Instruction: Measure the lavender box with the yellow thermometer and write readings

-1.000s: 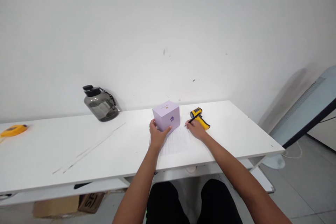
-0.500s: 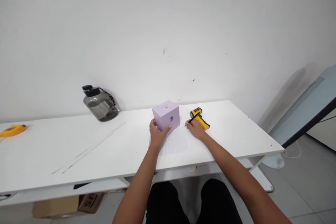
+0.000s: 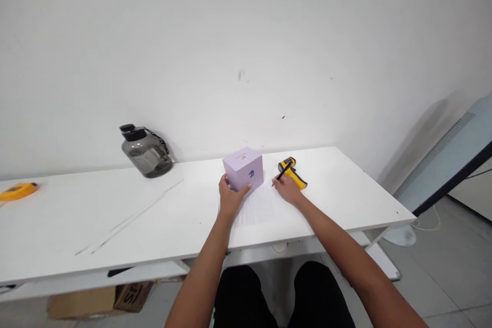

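A lilac box (image 3: 246,166) with a small dark logo stands on the desk, and my left hand (image 3: 231,197) grips its lower near corner, thumb on the front face. My right hand (image 3: 285,188) is closed around a black pen (image 3: 283,171), whose tip points down at the printed paper (image 3: 257,210). The paper lies partly under the box and my left hand. Just behind my right hand rests a yellow and black infrared thermometer (image 3: 298,179), partly covered by the hand and pen.
A grey water bottle (image 3: 148,154) with a black lid leans at the wall on the white desk (image 3: 172,230). An orange tool (image 3: 17,191) lies at the far left. Below are cardboard boxes (image 3: 82,302); a pale blue panel (image 3: 442,164) stands to the right.
The pen and its tip have shifted very slightly to the right in my right hand. My left hand and the box stay where they were.
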Demonstrator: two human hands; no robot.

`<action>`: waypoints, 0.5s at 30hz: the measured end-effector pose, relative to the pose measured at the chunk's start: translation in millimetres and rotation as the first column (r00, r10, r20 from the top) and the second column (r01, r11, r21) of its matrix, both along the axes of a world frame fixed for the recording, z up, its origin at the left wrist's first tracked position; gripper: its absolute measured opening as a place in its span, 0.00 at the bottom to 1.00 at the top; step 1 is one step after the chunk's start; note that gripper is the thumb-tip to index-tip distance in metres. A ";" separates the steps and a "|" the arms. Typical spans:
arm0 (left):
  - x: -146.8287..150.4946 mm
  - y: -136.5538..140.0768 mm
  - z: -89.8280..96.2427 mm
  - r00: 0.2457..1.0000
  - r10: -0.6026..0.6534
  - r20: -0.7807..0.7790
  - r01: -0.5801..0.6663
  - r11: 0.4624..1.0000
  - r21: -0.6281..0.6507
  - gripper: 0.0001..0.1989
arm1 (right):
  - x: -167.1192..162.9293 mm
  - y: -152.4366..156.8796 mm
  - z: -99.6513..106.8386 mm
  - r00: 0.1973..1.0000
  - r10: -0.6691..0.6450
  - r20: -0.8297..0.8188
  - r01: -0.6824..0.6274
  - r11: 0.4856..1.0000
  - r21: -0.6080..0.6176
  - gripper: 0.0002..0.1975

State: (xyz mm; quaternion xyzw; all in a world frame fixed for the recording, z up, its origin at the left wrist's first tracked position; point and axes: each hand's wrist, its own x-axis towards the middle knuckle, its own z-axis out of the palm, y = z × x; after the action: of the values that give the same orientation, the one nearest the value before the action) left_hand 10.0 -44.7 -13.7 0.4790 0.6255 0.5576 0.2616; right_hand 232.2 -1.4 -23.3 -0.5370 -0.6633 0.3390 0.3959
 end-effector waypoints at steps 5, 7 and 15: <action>-0.7 -0.6 -0.1 1.000 -0.007 -0.025 0.007 1.000 0.007 0.46 | 1.1 1.4 -7.3 0.999 0.003 -0.040 0.000 0.996 0.084 0.14; 0.2 -1.5 0.7 1.000 -0.007 0.003 0.007 1.000 0.023 0.46 | 1.4 1.9 -10.6 1.000 0.001 -0.006 0.000 0.986 0.167 0.13; 3.0 -2.0 -0.6 0.996 -0.005 0.093 -0.004 0.995 0.102 0.47 | -1.6 5.5 -19.4 0.978 0.057 0.202 -0.118 0.946 0.301 0.19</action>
State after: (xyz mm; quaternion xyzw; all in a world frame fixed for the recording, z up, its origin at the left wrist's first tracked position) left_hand 13.0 -46.7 -14.4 0.4654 0.5832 0.6104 0.2658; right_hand 230.5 4.1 -42.7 -0.4677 -0.7667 0.1943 0.3947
